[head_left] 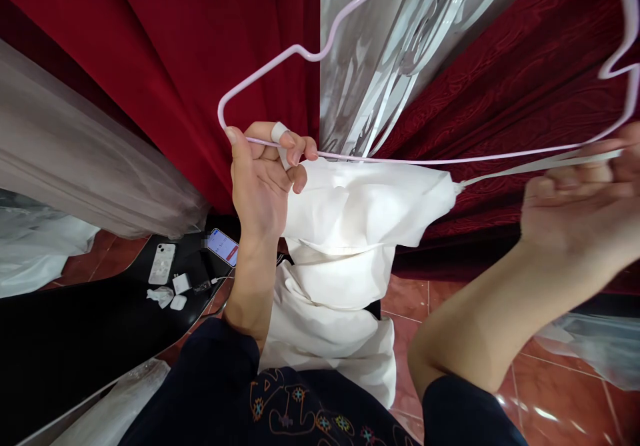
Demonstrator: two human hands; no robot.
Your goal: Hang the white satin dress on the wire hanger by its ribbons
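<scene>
A pale pink clothes hanger (430,161) spans the view, its lower bar running between my two hands. My left hand (265,179) is closed around the bar near the left corner, thumb up against the bend. A white strip (280,131) crosses one finger of it; whether this belongs to the garment I cannot tell. Below the bar hangs a white garment (365,206) with shaped cups and folded lower cloth. From its right side a thin white strap (540,166) stretches to my right hand (585,193), whose fingers are closed on it beside the hanger's right end.
On a black surface (100,326) at left lie a lit phone (223,247), a white phone (162,264), a charger (181,283) and a small white case (179,303). Red curtains (200,66) and hanging white ribbons (400,66) stand behind. Red tiles (565,393) cover the floor.
</scene>
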